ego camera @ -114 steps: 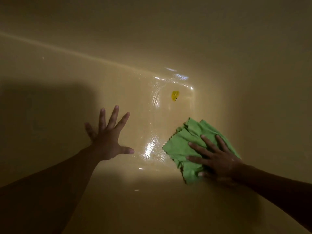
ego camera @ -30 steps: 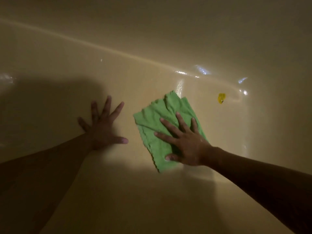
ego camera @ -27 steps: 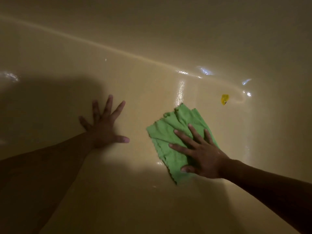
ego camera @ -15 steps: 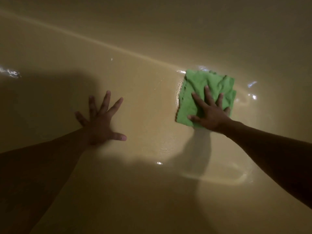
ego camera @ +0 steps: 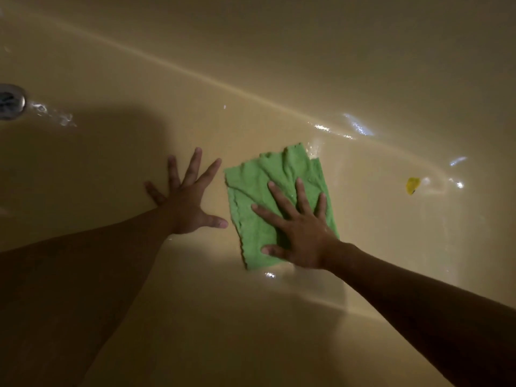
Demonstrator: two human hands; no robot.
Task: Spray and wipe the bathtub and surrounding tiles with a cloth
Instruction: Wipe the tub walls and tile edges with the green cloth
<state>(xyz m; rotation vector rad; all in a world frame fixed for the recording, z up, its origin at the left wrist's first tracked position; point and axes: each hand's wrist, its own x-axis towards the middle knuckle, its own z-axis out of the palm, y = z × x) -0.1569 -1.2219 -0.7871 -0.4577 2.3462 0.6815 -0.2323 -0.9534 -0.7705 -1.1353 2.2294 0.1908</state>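
I look down into a beige bathtub (ego camera: 279, 79) in dim light. A green cloth (ego camera: 262, 196) lies flat on the wet tub floor near the middle. My right hand (ego camera: 298, 230) presses on it with straight, spread fingers. Just left of the cloth, my left hand (ego camera: 187, 199) rests flat on the tub floor, fingers spread, its thumb tip close to the cloth's edge. No spray bottle is in view.
A metal drain (ego camera: 9, 101) sits at the far left edge, with a wet streak beside it. A small yellow scrap (ego camera: 412, 185) lies on the tub floor to the right of the cloth. Wet glints mark the far curve of the tub.
My right hand has slid the cloth from the far curve of the tub back toward me and leftward, next to my left hand. The view has shifted, bringing the drain into sight.
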